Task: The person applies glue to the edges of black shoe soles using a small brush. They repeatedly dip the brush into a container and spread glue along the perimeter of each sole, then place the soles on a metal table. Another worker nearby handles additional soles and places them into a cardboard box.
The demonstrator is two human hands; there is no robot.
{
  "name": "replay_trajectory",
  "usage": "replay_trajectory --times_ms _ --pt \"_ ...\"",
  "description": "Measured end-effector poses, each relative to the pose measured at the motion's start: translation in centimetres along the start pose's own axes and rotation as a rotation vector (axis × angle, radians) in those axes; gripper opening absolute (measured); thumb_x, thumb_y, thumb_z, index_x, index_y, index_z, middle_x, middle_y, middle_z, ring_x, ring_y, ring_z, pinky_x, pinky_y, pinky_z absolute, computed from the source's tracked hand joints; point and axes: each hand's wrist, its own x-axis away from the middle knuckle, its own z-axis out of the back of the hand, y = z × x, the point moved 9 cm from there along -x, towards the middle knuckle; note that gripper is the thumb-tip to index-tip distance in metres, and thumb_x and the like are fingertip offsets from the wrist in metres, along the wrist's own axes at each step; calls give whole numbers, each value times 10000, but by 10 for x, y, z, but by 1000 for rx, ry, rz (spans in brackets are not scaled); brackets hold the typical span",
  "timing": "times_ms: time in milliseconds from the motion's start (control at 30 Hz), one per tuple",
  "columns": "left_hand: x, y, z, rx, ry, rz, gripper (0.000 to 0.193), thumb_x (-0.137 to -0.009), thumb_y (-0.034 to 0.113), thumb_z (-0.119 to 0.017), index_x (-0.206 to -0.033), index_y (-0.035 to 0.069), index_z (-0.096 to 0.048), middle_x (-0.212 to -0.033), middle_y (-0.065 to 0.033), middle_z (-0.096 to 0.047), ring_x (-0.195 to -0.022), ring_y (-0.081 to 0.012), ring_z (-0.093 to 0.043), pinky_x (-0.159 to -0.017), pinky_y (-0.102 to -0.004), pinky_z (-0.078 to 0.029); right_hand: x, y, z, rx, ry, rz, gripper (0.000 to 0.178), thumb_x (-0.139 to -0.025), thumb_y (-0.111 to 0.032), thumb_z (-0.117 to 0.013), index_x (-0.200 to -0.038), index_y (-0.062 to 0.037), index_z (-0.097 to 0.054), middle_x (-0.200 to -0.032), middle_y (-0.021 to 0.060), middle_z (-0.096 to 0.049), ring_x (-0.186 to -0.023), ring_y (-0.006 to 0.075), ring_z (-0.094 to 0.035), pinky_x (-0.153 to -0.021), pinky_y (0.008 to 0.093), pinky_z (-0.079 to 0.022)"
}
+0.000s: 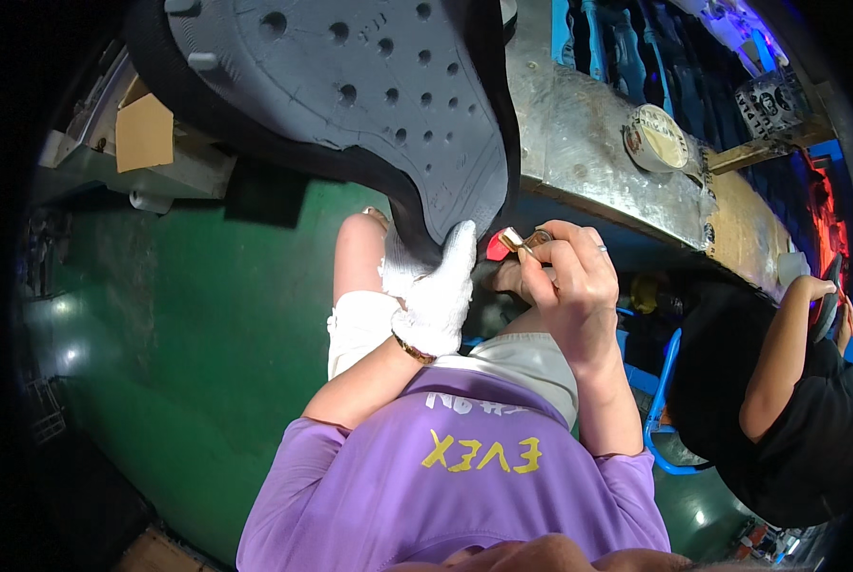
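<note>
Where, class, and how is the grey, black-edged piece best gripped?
Probably grip the grey, black-edged piece by its narrow end, coming from the wearer's side: it tapers toward the body there, so a hand can likely close around it, where the white-gloved left hand holds it.

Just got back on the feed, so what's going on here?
The person's gloved left hand holds the narrow end of a large grey, black-edged shoe sole, its holed face in view. The bare right hand pinches a small red-and-gold item close to that end; whether they touch, I can't tell. A round tub sits on the metal bench. To the right, a co-worker in black holds a dark piece.
</note>
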Motion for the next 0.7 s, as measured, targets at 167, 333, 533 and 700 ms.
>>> replay_trajectory --times_ms 167,333,533,700 --pt "3 -8 -2 115 42 169 295 -981 101 -656 -1255 2 -608 -1155 -68 -656 -977 -140 -631 -837 -270 -535 8 15 -5 -53 20 -74 139 -735 2 -766 -799 -14 -644 -962 139 -674 -794 300 -634 -679 364 -531" --pt "1 12 -7 7 -16 87 257 -1046 167 -583 -1234 -1 -630 -1118 -49 -659 -938 -117 -625 -810 -259 -547 8 22 6 -43 50 -176 144 -727 8 -770 -791 -16 -643 -964 133 -683 -797 295 -641 -683 355 -533" --pt "11 15 -22 147 -88 363 297 -1073 238 -527 -1213 -2 -632 -1122 -58 -662 -979 -144 -624 -858 -291 -538 2 7 9 -2 2 -5 142 -725 13 -765 -791 -11 -641 -966 134 -686 -792 290 -650 -684 359 -535" --pt "6 6 -14 82 -125 190 270 -1062 217 -541 -1196 1 -631 -1113 -55 -665 -969 -150 -629 -849 -298 -540 1 7 4 -91 -15 13 147 -714 9 -767 -782 -4 -636 -961 135 -682 -786 290 -647 -680 363 -538"
